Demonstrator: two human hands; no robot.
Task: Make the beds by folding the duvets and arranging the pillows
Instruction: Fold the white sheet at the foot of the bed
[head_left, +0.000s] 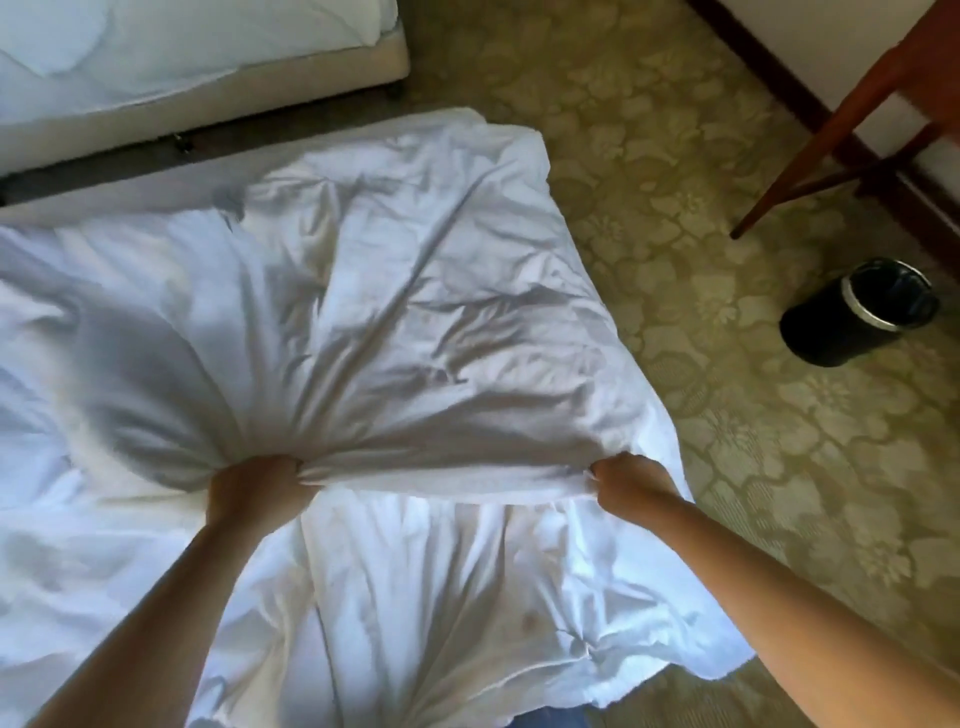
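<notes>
A crumpled white duvet covers the near bed and hangs over its right side toward the carpet. My left hand grips a bunched fold of the duvet at the lower centre. My right hand grips the same folded edge further right, near where the cloth drops off the bed. The edge between my two hands is pulled taut. Below my hands more white bedding lies wrinkled. No pillow is in view.
A second bed with white linen stands at the top left, a narrow gap between the beds. Patterned green carpet fills the right side. A black waste bin stands there below a wooden chair or table leg.
</notes>
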